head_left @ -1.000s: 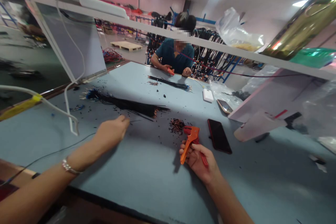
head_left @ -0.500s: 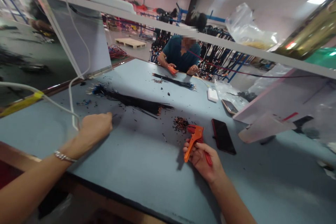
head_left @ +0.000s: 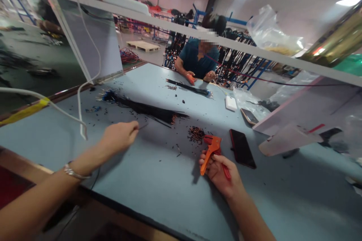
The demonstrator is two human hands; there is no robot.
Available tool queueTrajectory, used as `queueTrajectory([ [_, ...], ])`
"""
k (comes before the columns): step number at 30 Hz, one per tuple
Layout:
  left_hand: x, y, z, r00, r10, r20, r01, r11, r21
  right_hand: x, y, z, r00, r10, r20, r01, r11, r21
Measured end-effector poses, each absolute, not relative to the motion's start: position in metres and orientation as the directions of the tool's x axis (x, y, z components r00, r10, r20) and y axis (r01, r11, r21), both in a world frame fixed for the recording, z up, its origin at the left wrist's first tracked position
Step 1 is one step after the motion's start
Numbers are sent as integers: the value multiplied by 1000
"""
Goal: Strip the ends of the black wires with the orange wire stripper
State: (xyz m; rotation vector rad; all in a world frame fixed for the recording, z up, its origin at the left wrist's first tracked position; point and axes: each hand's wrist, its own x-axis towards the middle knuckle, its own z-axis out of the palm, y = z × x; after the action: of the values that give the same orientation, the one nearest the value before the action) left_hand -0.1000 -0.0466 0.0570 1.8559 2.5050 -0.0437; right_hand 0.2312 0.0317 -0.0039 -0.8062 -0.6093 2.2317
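My left hand (head_left: 120, 135) is closed in a pinch on a thin black wire (head_left: 143, 126), whose short end sticks out to the right of the fingertips. A dark strand also hangs below that wrist over the table edge. In my right hand (head_left: 222, 175) is an orange and red wire stripper (head_left: 211, 150), its jaws pointing away from me. Just beyond the jaws lies a pile of short black and copper offcuts (head_left: 195, 134). A bundle of black wires (head_left: 147, 110) lies across the table past my left hand, copper ends to the right and blue-tipped ends to the left.
A black phone (head_left: 242, 148) lies right of the stripper, near a second phone (head_left: 249, 116) and a white box (head_left: 231, 103). Across the table a person (head_left: 198, 58) holds an orange tool beside another wire bundle (head_left: 190, 88). A white cable (head_left: 81, 109) hangs at left.
My left hand has moved right toward the middle of the table, and the wire end in its fingers now shows. My right hand with the wire stripper stays nearly still.
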Motion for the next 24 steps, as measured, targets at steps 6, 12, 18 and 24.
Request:
queueTrajectory([
  [6,-144,-88,51,-5,997,79,983,-9,184,232,32,-6,-590,717,-370,-435,-669,-602],
  [12,-91,-64,21,633,741,225,756,-654,26,232,34,-5,-610,707,-357,-421,-672,-610],
  [18,-62,21,20,615,741,269,788,-590,-176,231,36,-6,-607,705,-367,-425,-678,-600],
  [24,-63,-5,39,547,724,421,802,-598,-14,232,35,-3,-639,698,-324,-445,-678,-584],
])
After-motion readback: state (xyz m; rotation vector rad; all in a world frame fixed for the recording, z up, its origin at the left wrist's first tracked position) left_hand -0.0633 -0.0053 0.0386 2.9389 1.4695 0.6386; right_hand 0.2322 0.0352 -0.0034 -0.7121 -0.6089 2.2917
